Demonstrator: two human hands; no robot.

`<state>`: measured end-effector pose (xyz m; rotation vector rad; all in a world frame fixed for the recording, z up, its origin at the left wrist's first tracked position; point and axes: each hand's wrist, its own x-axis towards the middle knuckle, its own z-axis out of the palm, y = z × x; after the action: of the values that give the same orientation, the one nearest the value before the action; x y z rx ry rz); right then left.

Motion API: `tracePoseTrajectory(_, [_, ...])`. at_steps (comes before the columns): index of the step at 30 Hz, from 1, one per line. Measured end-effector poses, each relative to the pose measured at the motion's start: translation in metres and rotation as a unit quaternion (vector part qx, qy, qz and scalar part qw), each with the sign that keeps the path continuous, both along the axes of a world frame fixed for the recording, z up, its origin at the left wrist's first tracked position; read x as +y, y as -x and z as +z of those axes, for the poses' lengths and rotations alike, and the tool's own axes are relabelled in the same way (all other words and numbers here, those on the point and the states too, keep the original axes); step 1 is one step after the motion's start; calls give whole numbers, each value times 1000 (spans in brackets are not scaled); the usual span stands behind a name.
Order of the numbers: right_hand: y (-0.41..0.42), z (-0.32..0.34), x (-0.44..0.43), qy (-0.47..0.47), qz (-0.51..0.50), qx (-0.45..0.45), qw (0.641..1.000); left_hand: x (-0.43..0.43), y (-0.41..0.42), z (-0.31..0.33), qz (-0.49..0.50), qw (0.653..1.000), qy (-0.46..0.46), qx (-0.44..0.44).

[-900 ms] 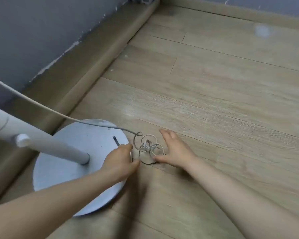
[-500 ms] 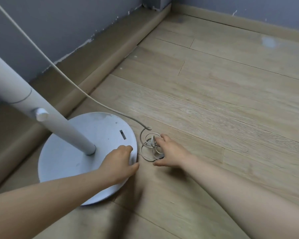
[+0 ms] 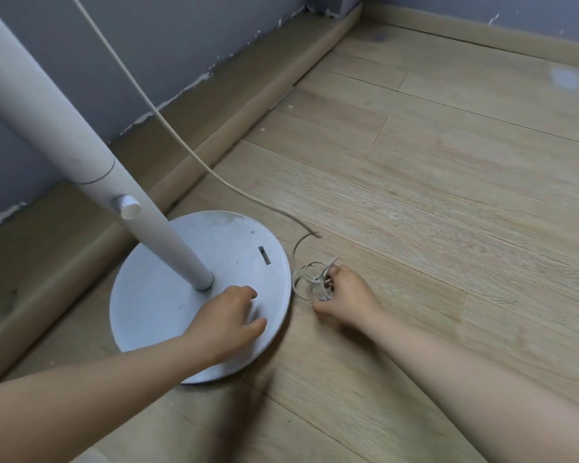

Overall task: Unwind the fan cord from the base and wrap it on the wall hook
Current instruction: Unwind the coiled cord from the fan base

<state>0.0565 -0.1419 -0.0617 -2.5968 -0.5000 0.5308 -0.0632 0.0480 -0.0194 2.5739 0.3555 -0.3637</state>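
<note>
Head view, plank floor point(image 3: 432, 202): left hand point(image 3: 229, 320) relaxed on base point(image 3: 168, 289), right hand point(image 3: 346, 297) pinching cord point(image 3: 194, 152).

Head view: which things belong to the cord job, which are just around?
Job: fan cord, its coiled end in the right hand, fan base under the left hand.
Around: fan pole, knob, skirting board, floor.

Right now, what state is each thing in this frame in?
fan base, flat on the floor, left hand on it.
fan pole, seated in the base.
cord, small coils bunched on the floor beside the base; the rest rises out of frame.
left hand, rests on the base, holds nothing.
right hand, fingers curled into the cord's coils.
</note>
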Motion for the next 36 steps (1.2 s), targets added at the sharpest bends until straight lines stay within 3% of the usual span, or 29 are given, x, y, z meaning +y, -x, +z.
tracePoseTrajectory(5, [4,27,5,-142,-122,51,981,6,10,2,33,999,34,-22])
tracePoseTrajectory(10, [14,57,29,-239,-112,124,957,21,19,7,79,994,60,-43])
tracePoseTrajectory(13, [27,66,49,-223,-66,149,961,35,31,10,110,991,62,-43])
tracePoseTrajectory(20, [37,55,90,-129,1,100,987,72,65,5,206,976,57,-26])
tracePoseTrajectory(27, [36,41,102,-130,40,123,983,97,90,-5,279,955,85,-43])
tracePoseTrajectory(30, [37,39,94,-155,42,131,978,103,95,-10,302,947,85,-62])
tracePoseTrajectory(32, [37,35,88,-154,20,82,984,109,98,-15,323,940,83,-70])
tracePoseTrajectory(36, [26,24,82,-88,-19,48,995,115,99,-25,354,929,89,-65])
